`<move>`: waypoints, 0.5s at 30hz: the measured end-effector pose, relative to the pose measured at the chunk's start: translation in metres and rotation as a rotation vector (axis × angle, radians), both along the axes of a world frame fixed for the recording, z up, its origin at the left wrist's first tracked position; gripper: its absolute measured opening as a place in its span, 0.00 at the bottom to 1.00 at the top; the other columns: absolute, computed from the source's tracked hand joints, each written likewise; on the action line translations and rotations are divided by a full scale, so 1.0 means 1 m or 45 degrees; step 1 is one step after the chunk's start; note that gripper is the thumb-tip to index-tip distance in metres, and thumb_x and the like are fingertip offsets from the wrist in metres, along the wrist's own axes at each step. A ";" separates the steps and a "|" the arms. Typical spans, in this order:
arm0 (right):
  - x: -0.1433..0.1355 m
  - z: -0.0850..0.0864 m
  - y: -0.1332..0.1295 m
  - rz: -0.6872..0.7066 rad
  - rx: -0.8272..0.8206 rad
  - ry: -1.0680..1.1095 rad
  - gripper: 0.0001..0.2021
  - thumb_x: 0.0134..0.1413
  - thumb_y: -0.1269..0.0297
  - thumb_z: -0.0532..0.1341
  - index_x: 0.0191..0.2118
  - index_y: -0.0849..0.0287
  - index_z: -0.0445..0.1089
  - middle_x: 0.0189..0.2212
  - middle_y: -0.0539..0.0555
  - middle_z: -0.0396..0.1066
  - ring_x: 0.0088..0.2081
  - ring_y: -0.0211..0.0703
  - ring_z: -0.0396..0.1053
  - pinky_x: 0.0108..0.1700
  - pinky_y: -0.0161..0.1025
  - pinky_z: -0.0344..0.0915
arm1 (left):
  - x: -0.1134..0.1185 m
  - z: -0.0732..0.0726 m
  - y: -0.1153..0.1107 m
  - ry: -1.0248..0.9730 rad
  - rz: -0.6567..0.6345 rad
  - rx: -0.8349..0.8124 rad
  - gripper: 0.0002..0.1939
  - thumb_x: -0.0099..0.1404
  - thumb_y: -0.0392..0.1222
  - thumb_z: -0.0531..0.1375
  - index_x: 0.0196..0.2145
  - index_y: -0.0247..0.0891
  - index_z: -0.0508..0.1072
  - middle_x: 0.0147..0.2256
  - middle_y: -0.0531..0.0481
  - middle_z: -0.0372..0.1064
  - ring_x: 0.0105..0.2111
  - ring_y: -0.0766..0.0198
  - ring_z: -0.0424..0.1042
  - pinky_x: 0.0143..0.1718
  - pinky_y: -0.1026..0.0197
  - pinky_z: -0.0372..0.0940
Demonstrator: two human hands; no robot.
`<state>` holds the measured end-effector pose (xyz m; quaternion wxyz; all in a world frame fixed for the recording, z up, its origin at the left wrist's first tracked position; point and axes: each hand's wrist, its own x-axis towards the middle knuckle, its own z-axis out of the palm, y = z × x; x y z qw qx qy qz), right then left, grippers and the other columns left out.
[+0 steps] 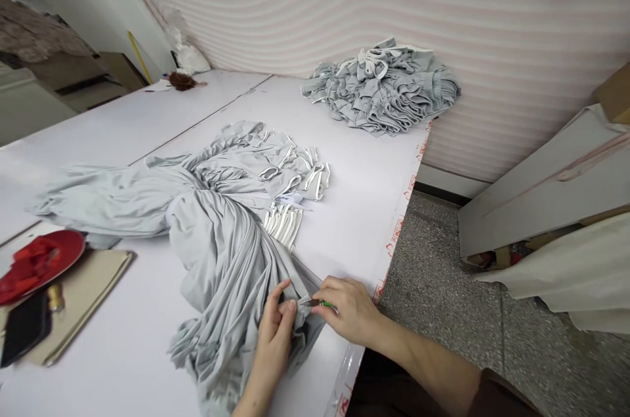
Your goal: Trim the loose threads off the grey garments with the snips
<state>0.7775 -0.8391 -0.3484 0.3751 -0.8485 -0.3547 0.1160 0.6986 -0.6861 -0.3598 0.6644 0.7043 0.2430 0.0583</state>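
At the near right of the table [354, 226], the left hand [276, 325] pinches the gathered grey fabric [224, 259], seemingly to steady it against the pointed, green-handled tool [323, 303] the right hand [350, 309] grips in closed fingers.

Bright even light, soft faint shadows, edges stretched, slightly blurred

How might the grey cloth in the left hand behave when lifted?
The grey cloth would probably hang limp, since it falls in soft folds. It may drag on the white table, because much of it spreads there.
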 end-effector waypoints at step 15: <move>0.013 -0.016 -0.020 -0.404 -0.080 0.452 0.04 0.57 0.69 0.57 0.38 0.55 0.66 0.32 0.48 0.74 0.34 0.43 0.70 0.35 0.36 0.58 | 0.029 -0.013 0.008 -0.360 -0.689 1.212 0.07 0.65 0.42 0.55 0.30 0.42 0.68 0.27 0.52 0.69 0.22 0.63 0.69 0.23 0.64 0.61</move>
